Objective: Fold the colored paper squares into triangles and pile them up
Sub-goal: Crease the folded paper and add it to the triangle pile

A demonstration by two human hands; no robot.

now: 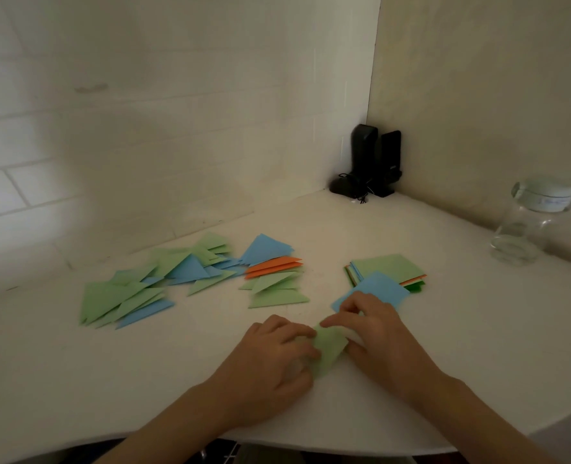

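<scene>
Left hand and right hand low, close together, fingers curled inward in a pinching grip; forearms angled in.

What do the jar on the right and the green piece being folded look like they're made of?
The jar looks like clear glass, possibly plastic: you can see through it and it glints. Its pale lid seems plastic. The green piece looks like thin matte paper, bending softly between the left hand and right hand.

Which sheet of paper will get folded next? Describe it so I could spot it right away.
Probably this one: start at the glass jar on the white table, then look left to the stack of unfolded squares. The blue square leans off its near corner, the only loose flat blue sheet.
</scene>
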